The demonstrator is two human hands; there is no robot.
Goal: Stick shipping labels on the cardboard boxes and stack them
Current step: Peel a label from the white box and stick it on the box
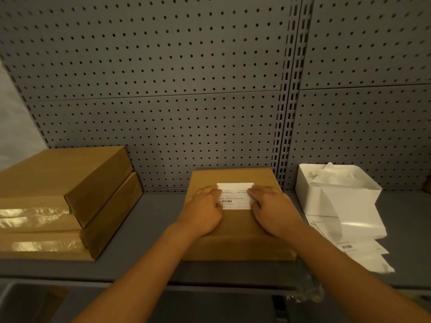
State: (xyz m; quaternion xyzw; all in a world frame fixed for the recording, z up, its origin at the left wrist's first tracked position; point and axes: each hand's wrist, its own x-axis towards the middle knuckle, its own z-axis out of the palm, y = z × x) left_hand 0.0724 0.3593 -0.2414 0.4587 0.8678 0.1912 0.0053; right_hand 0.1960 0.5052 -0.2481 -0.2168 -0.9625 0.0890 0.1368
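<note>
the step in hand looks like smoothing a label (pixel 235 195) onto the box (pixel 233 224) that lies flat at the middle of the tabletop (pixel 149 220). the left hand (pixel 203 212) rests palm-down over the label's 9 o'clock edge and the right hand (pixel 271 209) over its 3 o'clock edge, the fingers (pixel 211 191) of both lying fairly flat and close together on the paper, pressing rather than pinching. the label sits in the far half of the box top, white, rectangular, printed with small text and a barcode. the next move, i judge, calls for rubbing out to the edges so no corner lifts, then gripping the box by its sides and carrying it toward 9 o'clock onto the stack (pixel 67 201) of two boxes there. the boxes are plain brown cardboard, low and flat, with glossy clear tape that catches the light. at 3 o'clock stands a white plastic bin (pixel 338 197) holding crumpled paper, with shiny backing sheets (pixel 359 241) and spare labels lying at its near side. a grey pegboard (pixel 163 89) rises behind.
</note>
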